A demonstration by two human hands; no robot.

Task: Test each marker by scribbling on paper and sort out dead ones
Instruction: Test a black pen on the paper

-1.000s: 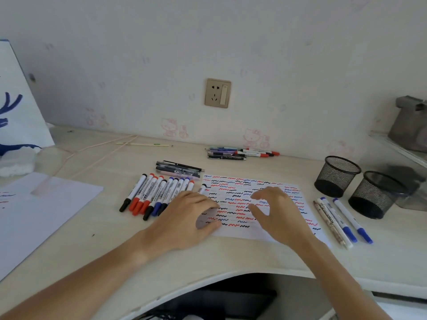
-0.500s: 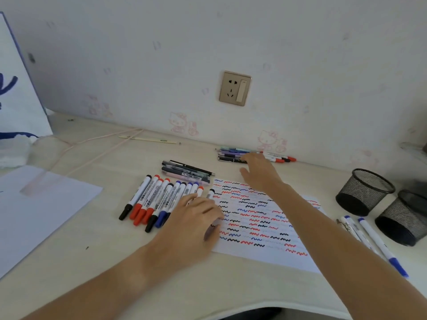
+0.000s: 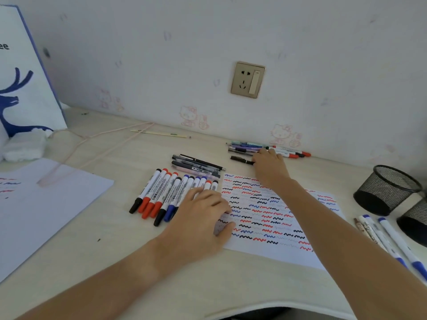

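Markers: right hand (image 3: 268,165) fingers curl onto a dark pen (image 3: 241,159) beside the far pen pile (image 3: 248,147) near the wall; left hand (image 3: 201,218), fingers loosely bent, presses the scribbled paper (image 3: 277,218) beside the whiteboard-marker row (image 3: 166,192).

Soft, even daylight fills the scene, bright but slightly hazy, with a cool washed-out cast on the wall (image 3: 323,54). Shadows under the arms are faint and diffuse. No harsh glare shows. Wide-angle distortion bends the desk edge (image 3: 288,310) and stretches the corners. Detail is slightly soft throughout, especially near the edges.
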